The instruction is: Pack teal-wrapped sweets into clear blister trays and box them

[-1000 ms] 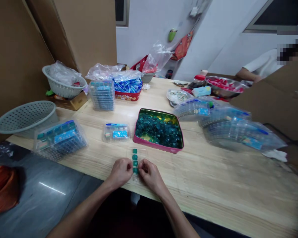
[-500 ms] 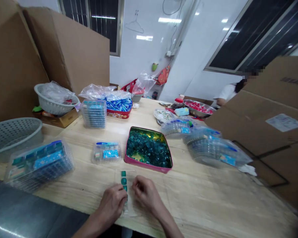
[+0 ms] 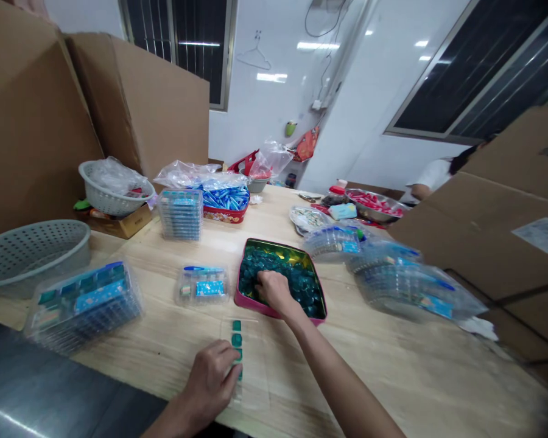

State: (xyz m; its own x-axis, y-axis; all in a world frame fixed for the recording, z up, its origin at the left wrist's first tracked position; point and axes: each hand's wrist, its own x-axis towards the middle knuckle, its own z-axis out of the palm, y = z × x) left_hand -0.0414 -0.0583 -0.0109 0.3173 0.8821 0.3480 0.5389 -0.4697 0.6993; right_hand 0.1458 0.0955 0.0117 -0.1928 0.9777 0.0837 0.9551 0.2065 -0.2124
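Note:
A clear plastic tray (image 3: 254,365) lies on the table near its front edge, with a column of teal gem-like pieces (image 3: 236,339) along its left side. My left hand (image 3: 212,374) is closed at the tray's left edge, thumb and fingers by the lower pieces. Beyond the tray stands a pink-rimmed tin (image 3: 256,303) with many loose teal pieces (image 3: 304,283) inside. My right hand (image 3: 274,289) reaches into the tin, fingers curled down among the pieces; its fingertips are hidden. A packed clear case (image 3: 204,286) with a blue pen and blue box sits left of the tin.
Stacked clear cases (image 3: 84,307) stand at left beside a grey basket (image 3: 36,249). Fanned clear packs (image 3: 406,286) lie at right by a cardboard box (image 3: 497,213). Behind are a tin of blue pens (image 3: 226,198) and a bowl of red items (image 3: 374,204). A person's sleeve (image 3: 436,176) shows far right.
My right hand has moved from above the tray forward into the tin. My left hand stays at the tray; a fourth teal piece now shows by its thumb. The view has shifted slightly.

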